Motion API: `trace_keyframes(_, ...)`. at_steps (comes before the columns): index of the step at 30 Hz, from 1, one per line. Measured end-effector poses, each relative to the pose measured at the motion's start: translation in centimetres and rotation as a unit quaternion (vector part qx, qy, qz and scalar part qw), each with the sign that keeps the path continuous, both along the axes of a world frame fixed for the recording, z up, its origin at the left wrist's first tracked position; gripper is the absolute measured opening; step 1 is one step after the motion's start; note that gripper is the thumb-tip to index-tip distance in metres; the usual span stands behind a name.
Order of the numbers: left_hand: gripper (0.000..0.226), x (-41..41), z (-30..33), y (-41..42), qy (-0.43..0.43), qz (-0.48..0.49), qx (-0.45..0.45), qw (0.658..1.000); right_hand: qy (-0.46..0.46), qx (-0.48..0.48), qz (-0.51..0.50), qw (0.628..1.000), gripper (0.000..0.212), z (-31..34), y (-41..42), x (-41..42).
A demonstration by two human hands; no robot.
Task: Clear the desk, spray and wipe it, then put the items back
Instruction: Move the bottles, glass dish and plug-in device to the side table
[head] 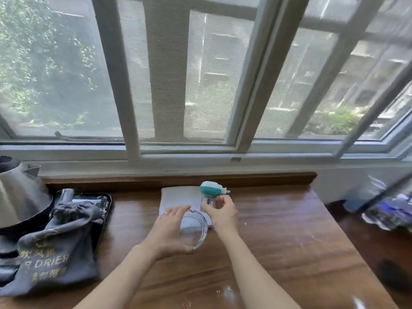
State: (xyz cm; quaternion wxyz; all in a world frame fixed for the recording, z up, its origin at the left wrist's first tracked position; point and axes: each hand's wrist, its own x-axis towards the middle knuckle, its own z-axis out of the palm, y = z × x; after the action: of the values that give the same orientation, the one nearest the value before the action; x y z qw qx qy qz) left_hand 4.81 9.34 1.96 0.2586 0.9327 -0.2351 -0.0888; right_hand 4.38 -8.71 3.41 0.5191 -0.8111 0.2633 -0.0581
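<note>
My left hand [170,230] grips a clear glass [193,228]; my right hand [220,211] pinches a teal-capped bottle [210,192] over a folded cloth [178,198] on the desk [278,230].

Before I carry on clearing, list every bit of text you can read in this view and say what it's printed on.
"R DRIER": gold letters on the grey drawstring fabric bag at the desk's left edge; the start of the word is lost in a fold.
Gold characters above and below that line on the same bag: too blurred to read.
White folded paper under the hands: faint print, unreadable.
Teal-and-white capped small clear bottle: no legible label.
</note>
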Motion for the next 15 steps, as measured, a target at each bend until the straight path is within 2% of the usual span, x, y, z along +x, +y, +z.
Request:
trace_keyframes(9,0.117,-3.0,1.3,-12.3,-0.014,-0.085,0.010,0.996,-0.015,0.010,-0.067,0.998,0.033,1.1,-12.0,-6.6)
trace_keyframes(15,0.115,-6.5,1.5,-20.2,-0.018,-0.102,0.006,0.995,-0.006,-0.004,-0.098,0.995,0.033,1.0,-20.3,-10.6)
